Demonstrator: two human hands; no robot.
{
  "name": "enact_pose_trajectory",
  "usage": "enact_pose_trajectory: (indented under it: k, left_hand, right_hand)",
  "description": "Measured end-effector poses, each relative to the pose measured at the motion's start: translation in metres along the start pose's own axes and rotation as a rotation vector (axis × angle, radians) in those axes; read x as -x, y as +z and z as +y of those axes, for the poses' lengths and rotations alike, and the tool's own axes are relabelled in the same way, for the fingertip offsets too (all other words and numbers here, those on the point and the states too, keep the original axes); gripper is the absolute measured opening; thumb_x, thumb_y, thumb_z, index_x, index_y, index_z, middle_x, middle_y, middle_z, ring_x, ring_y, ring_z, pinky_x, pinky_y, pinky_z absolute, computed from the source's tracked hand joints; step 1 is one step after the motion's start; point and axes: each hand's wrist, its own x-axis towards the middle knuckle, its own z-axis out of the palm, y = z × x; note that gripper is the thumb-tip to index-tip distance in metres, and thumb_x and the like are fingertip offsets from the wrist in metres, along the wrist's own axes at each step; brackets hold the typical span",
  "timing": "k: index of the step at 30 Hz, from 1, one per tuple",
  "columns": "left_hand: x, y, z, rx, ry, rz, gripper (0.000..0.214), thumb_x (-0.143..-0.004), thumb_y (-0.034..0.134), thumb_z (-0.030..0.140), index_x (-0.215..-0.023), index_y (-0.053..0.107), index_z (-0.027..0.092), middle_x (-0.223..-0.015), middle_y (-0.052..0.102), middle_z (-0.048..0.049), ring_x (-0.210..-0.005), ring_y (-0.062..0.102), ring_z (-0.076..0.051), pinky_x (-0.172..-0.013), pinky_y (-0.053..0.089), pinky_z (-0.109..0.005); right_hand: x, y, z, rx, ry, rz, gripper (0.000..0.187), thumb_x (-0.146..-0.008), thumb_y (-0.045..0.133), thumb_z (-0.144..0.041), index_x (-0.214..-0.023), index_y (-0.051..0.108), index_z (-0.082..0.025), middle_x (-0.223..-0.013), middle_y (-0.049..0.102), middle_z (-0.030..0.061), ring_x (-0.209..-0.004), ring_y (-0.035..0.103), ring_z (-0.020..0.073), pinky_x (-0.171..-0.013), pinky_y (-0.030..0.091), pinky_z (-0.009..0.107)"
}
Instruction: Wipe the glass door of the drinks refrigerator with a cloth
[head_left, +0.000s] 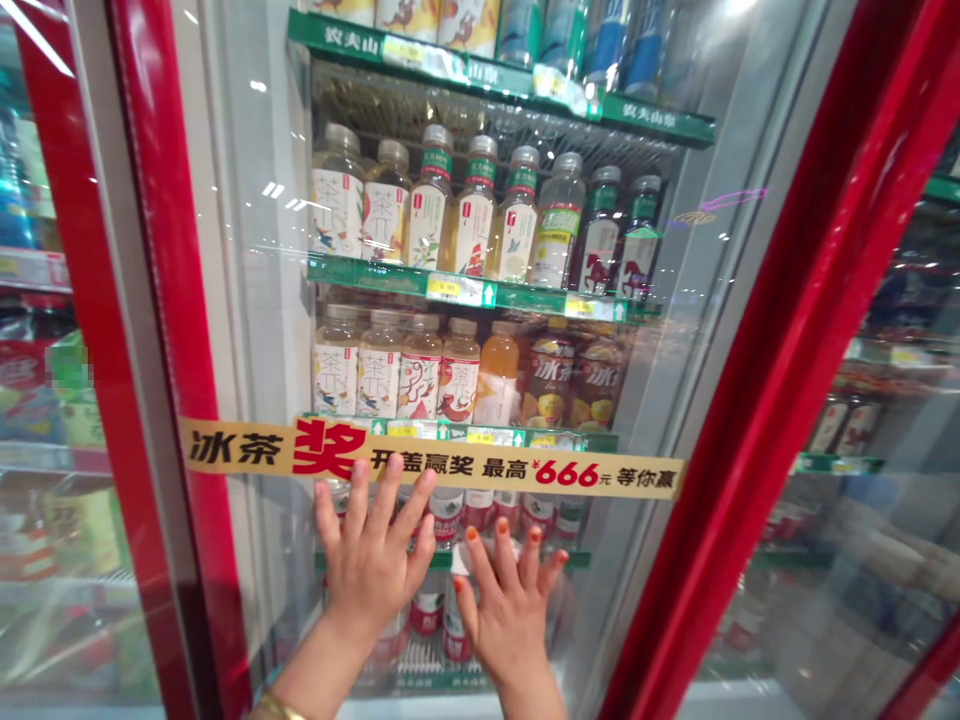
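Both hands are raised in front of the glass door (262,560) of a drinks cooler. My left hand (375,560), with a gold bangle (279,704) at the wrist, has its fingers spread, the tips overlapping a yellow banner strip (622,478) across the door. Lower and to the right, my right hand (510,600) is spread too, with orange-red nail tips. A small white patch (462,562) shows beside and behind its fingers; whether it is a cloth or paper on the glass, I cannot tell. Neither hand grips anything visible.
Behind the glass, green-edged shelves hold rows of bottled drinks (472,225), more bottles (459,370) below and others at the top. Red door frames (780,370) stand on both sides. Neighbouring coolers with blurred packages (82,520) flank this one. Lights reflect in the glass.
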Motion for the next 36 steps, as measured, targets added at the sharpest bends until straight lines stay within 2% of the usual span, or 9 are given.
enact_pose_trajectory:
  k: [4,7,12,15,19,22,27,30,36]
  left_hand:
    - [0.001,0.001,0.0,-0.011,0.007,-0.001,0.071,-0.104,0.06,0.036,-0.17,0.035,0.036,-0.184,0.02,0.0023,-0.175,0.01,-0.027,-0.142,-0.002,-0.061]
    - [0.001,0.002,0.001,-0.019,0.001,0.005,0.072,-0.103,0.06,0.037,-0.17,0.035,0.036,-0.184,0.02,0.0026,-0.175,0.01,-0.027,-0.142,-0.002,-0.061]
    - [0.001,0.001,0.001,-0.016,-0.006,-0.002,0.072,-0.103,0.061,0.036,-0.17,0.036,0.036,-0.183,0.022,0.0022,-0.175,0.01,-0.026,-0.142,0.0,-0.06]
    - [0.001,0.001,0.0,-0.022,-0.001,-0.011,0.074,-0.102,0.062,0.036,-0.171,0.035,0.036,-0.184,0.021,0.0019,-0.175,0.01,-0.027,-0.142,0.0,-0.061]
    - [0.002,0.002,0.0,-0.026,0.007,-0.006,0.073,-0.102,0.061,0.036,-0.171,0.035,0.036,-0.184,0.019,0.002,-0.175,0.01,-0.027,-0.142,-0.001,-0.061]
    - [0.002,0.002,0.0,-0.024,0.001,-0.003,0.073,-0.102,0.061,0.035,-0.17,0.036,0.035,-0.184,0.019,0.0022,-0.175,0.01,-0.028,-0.142,-0.001,-0.061]
    - [0.002,0.002,0.0,-0.018,0.008,-0.006,0.073,-0.102,0.061,0.034,-0.171,0.035,0.035,-0.184,0.019,0.0018,-0.175,0.009,-0.027,-0.142,-0.002,-0.061]
    - [0.002,0.001,-0.001,-0.021,0.012,-0.005,0.074,-0.102,0.063,0.034,-0.171,0.035,0.035,-0.184,0.019,0.002,-0.175,0.009,-0.027,-0.143,-0.001,-0.06]
    - [0.001,0.002,0.0,-0.023,0.006,0.01,0.074,-0.101,0.062,0.034,-0.171,0.035,0.036,-0.184,0.02,0.0025,-0.175,0.01,-0.027,-0.143,0.0,-0.061]
  right_hand:
    - [0.003,-0.006,0.064,0.011,0.384,0.052,0.071,-0.113,0.035,-0.038,-0.177,0.005,-0.039,-0.187,-0.002,0.0066,-0.172,-0.009,0.0452,-0.12,0.007,0.098]
    - [-0.022,-0.009,0.068,-0.026,0.578,0.112,0.07,-0.114,0.028,-0.041,-0.177,-0.001,-0.036,-0.187,-0.007,0.0111,-0.171,-0.012,0.0484,-0.116,0.009,0.101]
    - [-0.028,-0.006,-0.018,-0.064,0.089,0.023,0.074,-0.109,0.046,-0.042,-0.177,0.016,-0.04,-0.188,0.005,0.0001,-0.174,-0.004,0.038,-0.136,0.001,0.078]
    - [-0.007,-0.005,-0.011,-0.026,-0.014,0.025,0.073,-0.108,0.048,-0.04,-0.176,0.019,-0.042,-0.188,0.009,-0.0027,-0.174,-0.002,0.0351,-0.137,-0.004,0.073]
    - [0.002,-0.005,0.066,-0.016,0.509,0.065,0.069,-0.113,0.033,-0.042,-0.177,0.005,-0.041,-0.187,-0.005,0.0082,-0.171,-0.008,0.0475,-0.12,0.01,0.098]
    - [-0.017,-0.005,0.074,-0.043,0.724,0.119,0.068,-0.115,0.028,-0.046,-0.177,0.002,-0.039,-0.187,-0.009,0.0123,-0.17,-0.007,0.052,-0.115,0.015,0.101]
    - [-0.026,-0.002,-0.019,-0.056,0.22,0.034,0.072,-0.111,0.041,-0.043,-0.177,0.016,-0.034,-0.188,0.005,0.0092,-0.172,-0.003,0.0451,-0.127,0.014,0.09]
    - [-0.008,-0.003,-0.025,-0.034,0.01,0.009,0.073,-0.108,0.048,-0.04,-0.176,0.022,-0.036,-0.188,0.01,0.0027,-0.173,0.001,0.0391,-0.135,0.006,0.078]
    - [-0.013,-0.006,0.064,-0.057,0.669,0.118,0.068,-0.114,0.029,-0.04,-0.177,0.002,-0.039,-0.187,-0.008,0.0103,-0.172,-0.008,0.0463,-0.12,0.012,0.097]
